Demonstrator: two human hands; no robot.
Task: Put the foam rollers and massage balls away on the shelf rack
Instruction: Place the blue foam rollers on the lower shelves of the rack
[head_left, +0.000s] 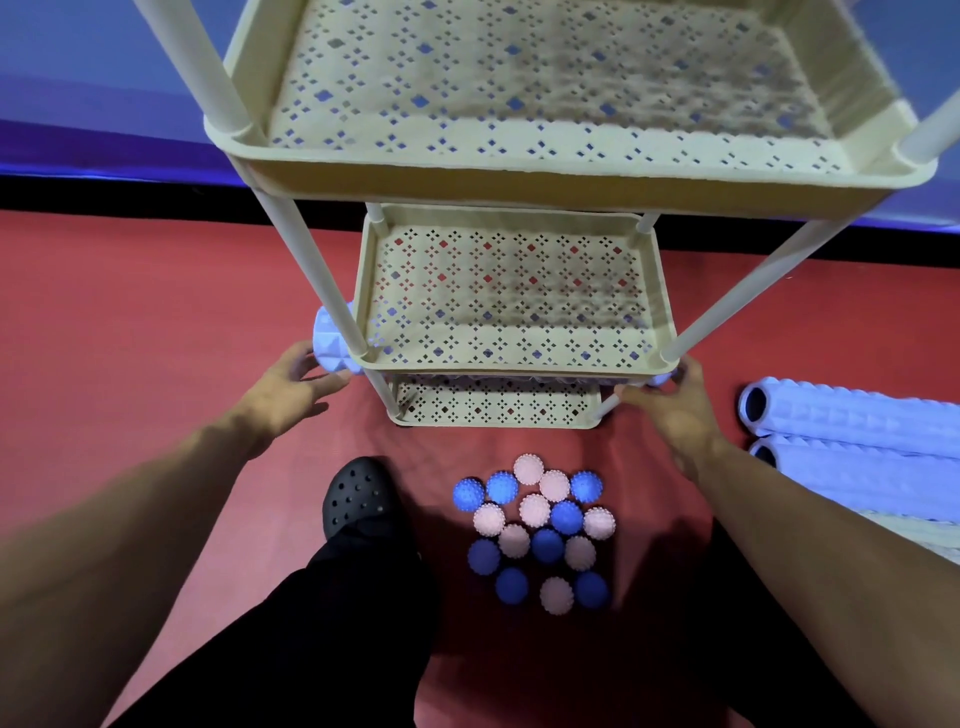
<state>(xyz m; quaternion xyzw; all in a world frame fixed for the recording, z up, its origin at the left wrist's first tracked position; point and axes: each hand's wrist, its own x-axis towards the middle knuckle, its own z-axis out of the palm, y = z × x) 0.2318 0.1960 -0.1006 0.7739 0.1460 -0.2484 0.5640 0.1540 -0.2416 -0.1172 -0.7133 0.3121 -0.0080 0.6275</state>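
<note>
A cream three-tier shelf rack (519, 179) stands in front of me on the red floor. A pale blue ridged foam roller (332, 338) lies across its lowest tier (493, 415), under the middle tier, and sticks out on both sides. My left hand (296, 384) touches the roller's left end with spread fingers. My right hand (670, 400) curls round its right end by the rack's front right post. Several blue and pink spiky massage balls (540, 525) lie clustered on the floor just in front of the rack.
Two more pale foam rollers (857, 415) lie side by side on the floor at the right. My black perforated shoe (358, 493) and dark trouser leg are left of the balls. A blue wall with a black skirting runs behind the rack.
</note>
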